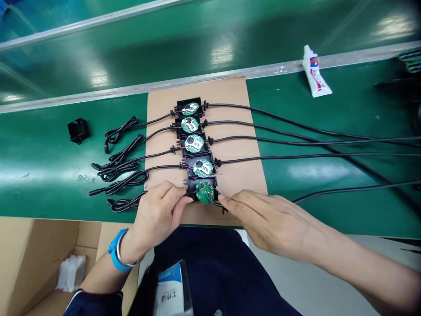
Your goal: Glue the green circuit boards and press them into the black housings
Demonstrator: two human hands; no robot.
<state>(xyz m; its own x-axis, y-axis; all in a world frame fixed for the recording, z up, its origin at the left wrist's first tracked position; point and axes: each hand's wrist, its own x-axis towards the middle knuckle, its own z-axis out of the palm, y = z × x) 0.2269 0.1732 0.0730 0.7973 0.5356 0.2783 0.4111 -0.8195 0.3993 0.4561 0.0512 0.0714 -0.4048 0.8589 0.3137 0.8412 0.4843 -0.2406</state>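
Observation:
A row of black plastic housings (pixel 196 159) holds round green circuit boards, all open side up. In the nearest housing (pixel 213 181), the circuit board (pixel 205 193) shows red and blue wires on its face. My left hand (pixel 162 210) is closed in a pinch on the black cable at that housing's left end. Against the right end press the fingertips of my right hand (pixel 263 215), fingers together and thumb hidden. A cable grommet (pixel 225 210) shows just below those fingertips, outside the housing. Part of the right-hand cable (pixel 324 192) is hidden under this hand.
Cardboard (pixel 230 94) lies under the housings on the green bench (pixel 42 149). Coiled cables (pixel 121 169) lie left, and long cables run right. A loose black housing (pixel 78 130) is far left; a white tube (pixel 315 72) leans at the back rail. A carton (pixel 49 254) stands below.

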